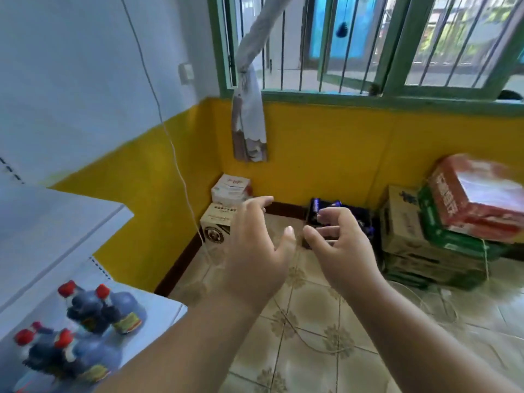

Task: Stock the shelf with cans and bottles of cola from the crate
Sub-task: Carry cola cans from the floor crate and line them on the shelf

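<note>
Behind both empty hands [297, 236], the dark crate [365, 219] sits half hidden.

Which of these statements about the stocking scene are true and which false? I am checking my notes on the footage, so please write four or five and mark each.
1. Both hands hold nothing. True: the left hand and right hand reach forward with fingers loosely spread.
2. The dark crate stands on the floor against the yellow wall. True.
3. The shelf holds no bottles. False: red-capped cola bottles already stand on the white shelf.
4. The stacked cartons are left of the crate. False: they are to its right.
5. The window has bars. True.
</note>
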